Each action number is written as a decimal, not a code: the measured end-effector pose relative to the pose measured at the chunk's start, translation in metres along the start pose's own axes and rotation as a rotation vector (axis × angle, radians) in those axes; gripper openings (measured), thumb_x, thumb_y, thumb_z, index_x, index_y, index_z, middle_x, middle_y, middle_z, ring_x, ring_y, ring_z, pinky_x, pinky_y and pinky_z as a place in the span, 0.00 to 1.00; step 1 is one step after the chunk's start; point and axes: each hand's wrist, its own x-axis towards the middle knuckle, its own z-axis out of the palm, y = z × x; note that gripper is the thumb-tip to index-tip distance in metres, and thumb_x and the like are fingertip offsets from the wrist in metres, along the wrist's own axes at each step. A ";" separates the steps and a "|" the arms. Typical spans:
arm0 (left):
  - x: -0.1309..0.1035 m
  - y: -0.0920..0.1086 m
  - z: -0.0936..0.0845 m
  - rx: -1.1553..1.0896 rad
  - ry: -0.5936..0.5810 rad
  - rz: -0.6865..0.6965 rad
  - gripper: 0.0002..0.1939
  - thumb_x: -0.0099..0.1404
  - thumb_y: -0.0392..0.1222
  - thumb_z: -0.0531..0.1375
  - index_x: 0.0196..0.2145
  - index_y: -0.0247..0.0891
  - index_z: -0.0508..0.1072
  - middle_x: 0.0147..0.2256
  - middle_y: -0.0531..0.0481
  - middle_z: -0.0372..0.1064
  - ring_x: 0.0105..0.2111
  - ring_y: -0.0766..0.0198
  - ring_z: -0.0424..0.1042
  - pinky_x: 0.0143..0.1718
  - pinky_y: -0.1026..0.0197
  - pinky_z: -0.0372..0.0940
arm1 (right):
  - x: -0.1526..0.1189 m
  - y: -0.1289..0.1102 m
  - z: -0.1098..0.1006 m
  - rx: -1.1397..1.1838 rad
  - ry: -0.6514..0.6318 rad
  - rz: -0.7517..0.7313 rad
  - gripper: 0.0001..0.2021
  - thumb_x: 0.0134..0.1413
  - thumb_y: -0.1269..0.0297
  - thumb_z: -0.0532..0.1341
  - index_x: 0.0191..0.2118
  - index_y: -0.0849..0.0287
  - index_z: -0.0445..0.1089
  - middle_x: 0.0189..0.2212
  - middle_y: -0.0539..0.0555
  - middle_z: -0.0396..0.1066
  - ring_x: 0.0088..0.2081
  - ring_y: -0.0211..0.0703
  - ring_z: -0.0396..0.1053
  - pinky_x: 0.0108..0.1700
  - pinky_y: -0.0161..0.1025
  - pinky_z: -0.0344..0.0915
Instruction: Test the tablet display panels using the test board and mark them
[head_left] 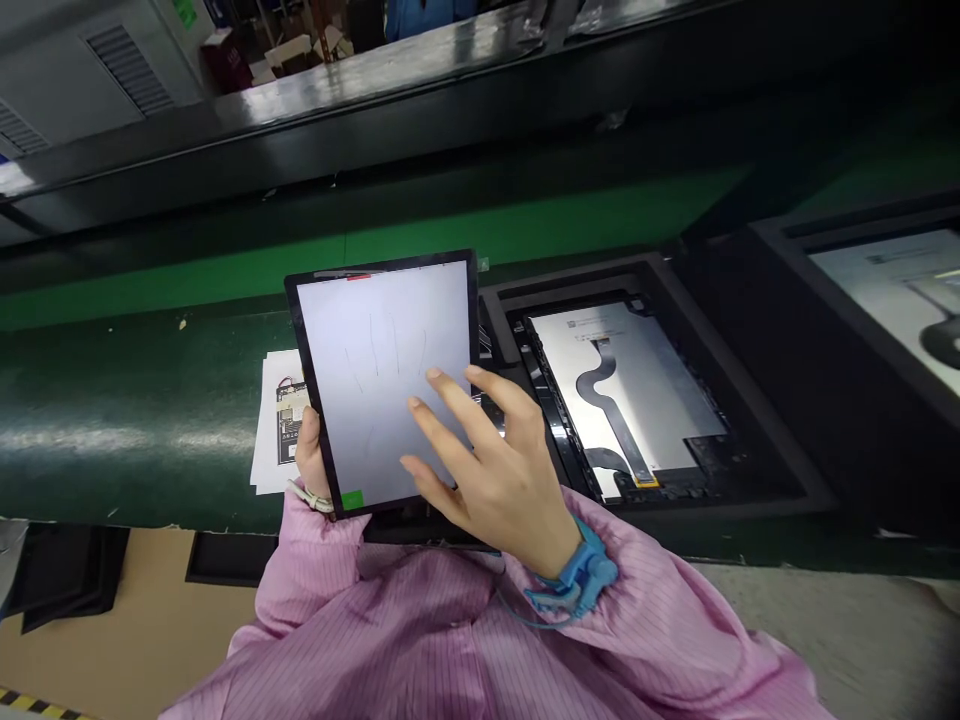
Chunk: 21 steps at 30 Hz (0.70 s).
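A tablet with a lit, pale screen is held up at the middle of the view. Several thin dark lines run over its screen, and a small green patch sits in its lower left corner. My left hand grips the tablet's left edge, thumb in front and the other fingers hidden behind. Over the screen's right side my right hand is spread, fingers apart; whether the fingertips touch the glass I cannot tell. A blue wrist strap with a thin cord is around my right wrist.
Right of the tablet, a black foam tray holds an opened display panel with a ribbon cable. Another tray with a panel lies farther right. White sheets with a printed device picture lie behind the tablet on the green bench.
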 end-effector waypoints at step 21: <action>-0.002 -0.009 -0.023 -0.065 -0.011 0.071 0.15 0.63 0.52 0.63 0.47 0.53 0.81 0.39 0.55 0.82 0.38 0.55 0.81 0.43 0.55 0.75 | 0.058 0.087 -0.012 0.318 0.025 0.564 0.03 0.59 0.64 0.62 0.38 0.55 0.69 0.38 0.54 0.73 0.37 0.44 0.70 0.41 0.44 0.68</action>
